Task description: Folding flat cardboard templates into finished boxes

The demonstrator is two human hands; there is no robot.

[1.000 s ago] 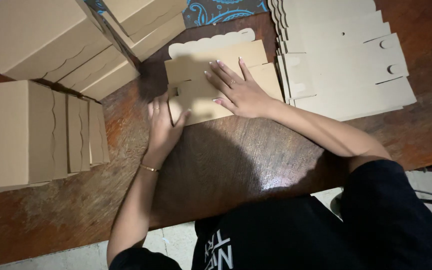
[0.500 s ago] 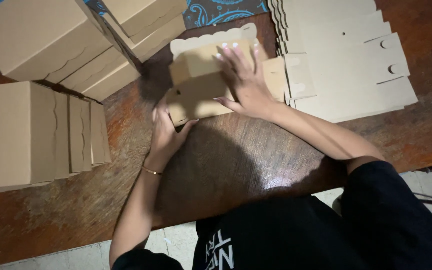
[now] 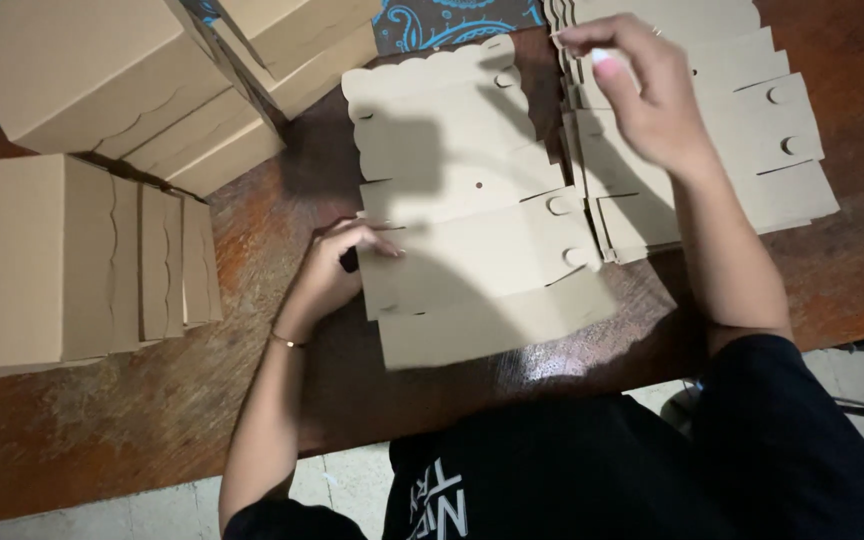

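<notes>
Assembled boxes (image 3: pixel 132 90): plain brown cardboard, grouped at the table's far left corner.
Box row (image 3: pixel 72 260): placed at the left edge.
Patterned cloth (image 3: pixel 452 20): blue, seen at the far edge.
Table (image 3: pixel 152 420): dark wood.

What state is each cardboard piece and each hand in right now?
flat box blank: unfolded, lying flat on the wooden table.
stack of flat blanks: unfolded, piled at the right.
assembled boxes: folded up, closed, stacked at the left.
left hand: fingers resting on the blank's left edge.
right hand: raised over the stack, fingers pinched; whether it holds anything is unclear.
</notes>
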